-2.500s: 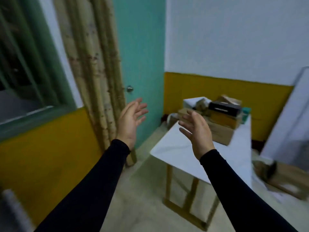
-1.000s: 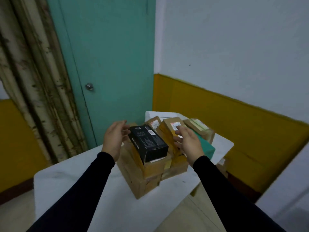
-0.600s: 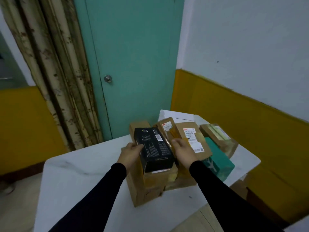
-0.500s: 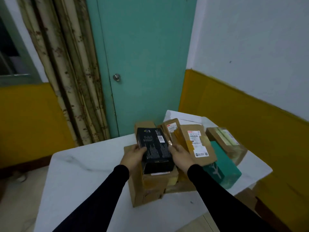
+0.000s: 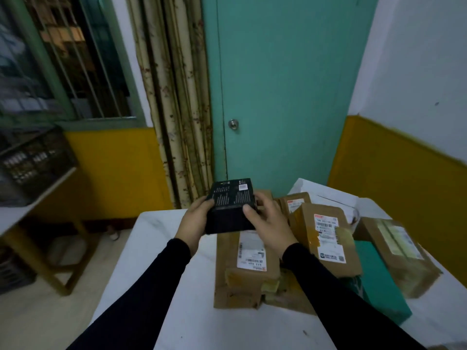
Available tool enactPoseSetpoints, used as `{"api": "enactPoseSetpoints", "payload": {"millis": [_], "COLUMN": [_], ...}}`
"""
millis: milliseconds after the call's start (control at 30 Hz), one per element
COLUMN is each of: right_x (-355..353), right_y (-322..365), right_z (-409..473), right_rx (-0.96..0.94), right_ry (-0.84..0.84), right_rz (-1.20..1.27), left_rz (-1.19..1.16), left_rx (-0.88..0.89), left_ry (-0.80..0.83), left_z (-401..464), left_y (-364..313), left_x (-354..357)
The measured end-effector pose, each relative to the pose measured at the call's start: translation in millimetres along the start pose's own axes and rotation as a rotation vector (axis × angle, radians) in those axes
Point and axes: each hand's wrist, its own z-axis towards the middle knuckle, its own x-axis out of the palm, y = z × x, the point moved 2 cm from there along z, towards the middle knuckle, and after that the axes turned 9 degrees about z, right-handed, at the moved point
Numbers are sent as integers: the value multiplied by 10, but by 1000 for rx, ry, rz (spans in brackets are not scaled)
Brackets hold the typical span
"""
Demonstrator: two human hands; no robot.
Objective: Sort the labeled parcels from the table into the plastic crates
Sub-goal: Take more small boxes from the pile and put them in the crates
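Much of the far left was blurred: a dark lattice-walled plastic crate [image 5: 35, 160] sat on a second table [image 5: 38, 198] at the frame edge, its contents impossible to make out, and another dark shape below that table was cut off. The print on the parcel labels was too small to read. Both hands gripped a black box [image 5: 231, 205], a rectangular carton with fine pale print and a small white sticker on top; the left hand [image 5: 195, 224] clasped its left side and the right hand [image 5: 267, 222] wrapped its right edge, thumb on the top face. The box was held in the air just above the near left part of the parcel pile, over the white marble-patterned table [image 5: 182, 311]. Beneath it lay a brown cardboard parcel [image 5: 249, 263] with a white label, resting on a larger flat carton. To the right leaned a taped parcel [image 5: 326, 243] with a red-and-white label, partly over a teal box [image 5: 379, 281], and a further brown parcel [image 5: 399, 256] lay near the table's right edge. Black sleeves covered both forearms.
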Motion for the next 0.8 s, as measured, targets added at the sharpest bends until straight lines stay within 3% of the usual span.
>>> {"api": "enactPoseSetpoints", "payload": {"millis": [133,267,500,800], "right_x": [247,578,990,1045], "right_y": [221,390,417,404], "right_z": [60,156,290,360], "right_rx": [-105,-246,20,125], "right_ry": [130,49,-79,-224], "right_rz": [-161,-122,305,491], "left_rz": [-50,15,175,238], "left_rx": [59,163,160,35], "left_ry": [-120,-116,14,235], "left_z": [-75,-178,-178,-113], "left_y": [-342,-580,-399,8], "left_x": [-411,-825,-1323,-1661]}}
